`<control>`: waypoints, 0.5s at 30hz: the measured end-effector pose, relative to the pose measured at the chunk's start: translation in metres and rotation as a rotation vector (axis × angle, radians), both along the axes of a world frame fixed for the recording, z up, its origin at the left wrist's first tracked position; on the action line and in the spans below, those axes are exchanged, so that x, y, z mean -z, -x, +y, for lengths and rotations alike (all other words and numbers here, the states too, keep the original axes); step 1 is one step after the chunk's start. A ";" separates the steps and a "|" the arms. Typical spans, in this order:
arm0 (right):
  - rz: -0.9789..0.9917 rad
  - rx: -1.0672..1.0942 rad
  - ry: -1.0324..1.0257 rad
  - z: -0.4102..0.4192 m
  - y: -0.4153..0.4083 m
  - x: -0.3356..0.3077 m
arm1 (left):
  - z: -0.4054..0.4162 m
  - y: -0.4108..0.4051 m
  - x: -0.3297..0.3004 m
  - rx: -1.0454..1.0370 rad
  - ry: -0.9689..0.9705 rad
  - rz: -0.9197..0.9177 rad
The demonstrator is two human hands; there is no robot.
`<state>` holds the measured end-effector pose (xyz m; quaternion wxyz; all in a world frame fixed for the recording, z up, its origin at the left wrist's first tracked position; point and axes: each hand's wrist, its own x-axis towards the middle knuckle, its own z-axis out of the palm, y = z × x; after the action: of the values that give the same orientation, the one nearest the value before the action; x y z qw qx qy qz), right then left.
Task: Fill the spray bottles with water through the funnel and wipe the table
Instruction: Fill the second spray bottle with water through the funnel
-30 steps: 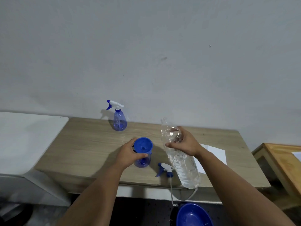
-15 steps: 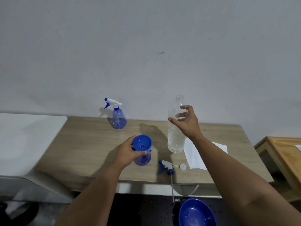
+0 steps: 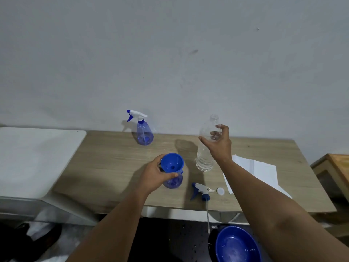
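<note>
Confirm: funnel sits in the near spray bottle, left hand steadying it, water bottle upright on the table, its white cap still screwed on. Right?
Not quite. The water bottle is uncapped: the head view shows its white cap lying on the table beside the loose sprayer head. The rest holds: funnel in the near spray bottle, left hand steadying it.

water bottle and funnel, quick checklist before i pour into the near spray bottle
1. Water bottle uncapped: ok, neck open, its white cap lies on the table.
2. Funnel seated in the near spray bottle: ok, left hand steadies it.
3. Spray head off that bottle: ok, lying near the table's front edge.
4. Right hand gripping the water bottle: not ok, fingers open around its upper part.
5. Water left to pour: ok.
6. Room left in the near spray bottle: cannot tell.
</note>
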<state>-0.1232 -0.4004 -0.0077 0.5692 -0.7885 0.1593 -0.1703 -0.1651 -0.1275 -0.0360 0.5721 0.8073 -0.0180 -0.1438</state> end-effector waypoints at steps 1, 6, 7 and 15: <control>-0.001 0.005 -0.002 0.000 0.001 0.002 | 0.000 0.000 0.000 0.003 -0.005 0.001; -0.004 -0.013 -0.005 0.000 0.009 0.005 | 0.001 0.001 -0.003 0.017 -0.029 0.006; 0.008 -0.031 0.004 0.000 0.011 0.005 | 0.000 0.002 -0.004 0.020 -0.035 0.007; 0.129 -0.069 0.042 0.000 0.027 0.001 | 0.001 0.005 -0.007 0.020 -0.056 0.008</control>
<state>-0.1505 -0.4003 -0.0090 0.5466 -0.8145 0.1649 -0.1028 -0.1706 -0.1261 -0.0289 0.5479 0.8221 -0.0196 -0.1532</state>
